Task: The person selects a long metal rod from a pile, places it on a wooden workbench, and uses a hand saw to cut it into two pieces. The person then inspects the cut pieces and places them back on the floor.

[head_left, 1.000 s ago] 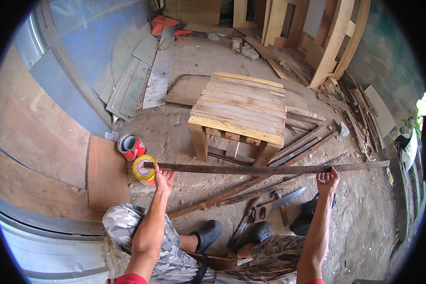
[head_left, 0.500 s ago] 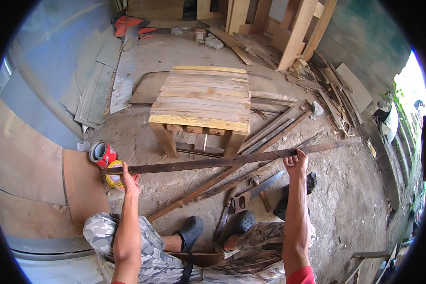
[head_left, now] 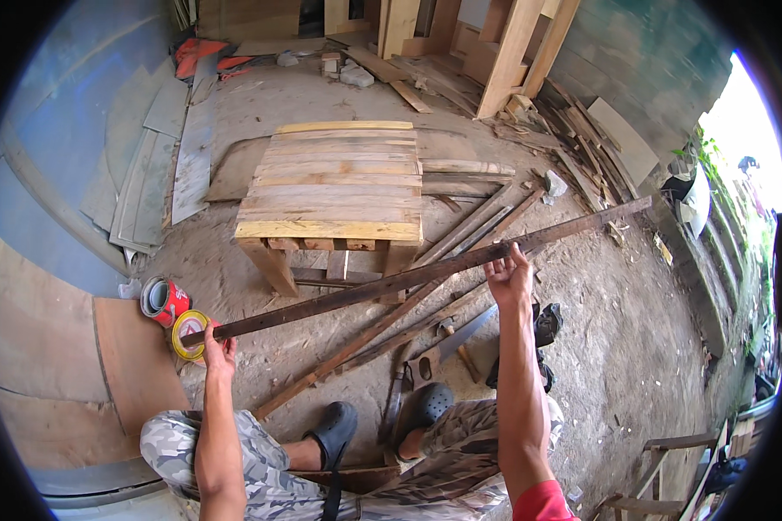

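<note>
A long dark strip of wood (head_left: pixel 365 293) is held up in front of me, slanting upward to the right. My left hand (head_left: pixel 220 349) grips it close to its left end, near a yellow-rimmed can (head_left: pixel 188 330). Further along the strip, my right hand (head_left: pixel 509 276) has its fingers around it, with a length sticking out beyond to the right. Behind the strip stands a low slatted wooden table (head_left: pixel 334 182). A handsaw (head_left: pixel 447 352) lies on the ground between my feet and the strip, beside a hammer (head_left: pixel 465 352).
Long wood strips (head_left: pixel 365 339) lie diagonally on the dirt floor. A red can (head_left: pixel 165 300) stands by the left-hand boards. Scrap wood (head_left: pixel 591 143) is piled at the far right, near upright wooden frames (head_left: pixel 517 61). A black plastic bag (head_left: pixel 547 324) lies by my right forearm.
The strip has tilted: its right end is higher and its left end lower. My right hand has risen, my left has dropped a little. The whole view has shifted sideways.
</note>
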`<state>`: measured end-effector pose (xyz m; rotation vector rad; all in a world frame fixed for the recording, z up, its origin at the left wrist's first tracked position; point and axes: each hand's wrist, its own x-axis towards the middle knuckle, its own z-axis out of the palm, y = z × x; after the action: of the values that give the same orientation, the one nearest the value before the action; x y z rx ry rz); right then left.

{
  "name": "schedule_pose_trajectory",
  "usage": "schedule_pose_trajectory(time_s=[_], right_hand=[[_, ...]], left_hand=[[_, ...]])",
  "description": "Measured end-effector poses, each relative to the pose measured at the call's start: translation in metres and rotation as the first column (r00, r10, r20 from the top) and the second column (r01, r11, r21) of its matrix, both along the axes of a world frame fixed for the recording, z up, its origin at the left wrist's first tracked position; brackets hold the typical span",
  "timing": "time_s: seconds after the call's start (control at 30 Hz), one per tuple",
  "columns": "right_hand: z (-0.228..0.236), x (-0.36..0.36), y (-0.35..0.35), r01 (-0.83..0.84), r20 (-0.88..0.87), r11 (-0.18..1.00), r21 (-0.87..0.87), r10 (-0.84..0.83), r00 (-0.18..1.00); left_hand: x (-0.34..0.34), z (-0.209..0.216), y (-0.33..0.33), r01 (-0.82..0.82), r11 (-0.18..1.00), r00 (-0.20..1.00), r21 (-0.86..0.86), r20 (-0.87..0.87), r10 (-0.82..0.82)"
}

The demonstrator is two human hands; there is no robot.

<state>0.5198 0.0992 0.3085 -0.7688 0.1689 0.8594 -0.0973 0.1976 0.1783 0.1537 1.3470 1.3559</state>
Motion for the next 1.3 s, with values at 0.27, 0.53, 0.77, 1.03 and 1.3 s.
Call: schedule_pose_trajectory(time_s=[0.27, 0.53, 0.77, 1.03, 1.3], right_hand=[[0.008, -0.016, 0.003, -0.116, 0.062, 0.993, -0.014, 0.117, 0.991], [-0.009, -0.027, 0.006, -0.151, 0.168, 0.987, -0.046, 0.157, 0.973], [0.018, -0.026, 0.003, -0.116, 0.211, 0.992, -0.059, 0.126, 0.969], [0.028, -0.017, -0.009, -0.048, 0.111, 0.999, 0.026, 0.045, 0.993], [0.017, -0.026, 0.001, -0.065, 0.092, 0.995, 0.075, 0.058, 0.994]], left_hand=[[-0.008, -0.033, -0.004, 0.09, 0.986, 0.996, -0.142, -0.004, -0.091], [0.011, -0.025, -0.015, 0.105, 0.961, 0.983, -0.258, -0.119, -0.139], [0.036, -0.004, -0.016, 0.216, 0.954, 0.975, -0.206, -0.014, -0.223], [0.048, 0.063, 0.028, 0.101, 0.977, 0.994, 0.186, 0.018, -0.106], [0.059, 0.156, 0.085, 0.139, 0.834, 0.968, 0.533, 0.103, -0.228]])
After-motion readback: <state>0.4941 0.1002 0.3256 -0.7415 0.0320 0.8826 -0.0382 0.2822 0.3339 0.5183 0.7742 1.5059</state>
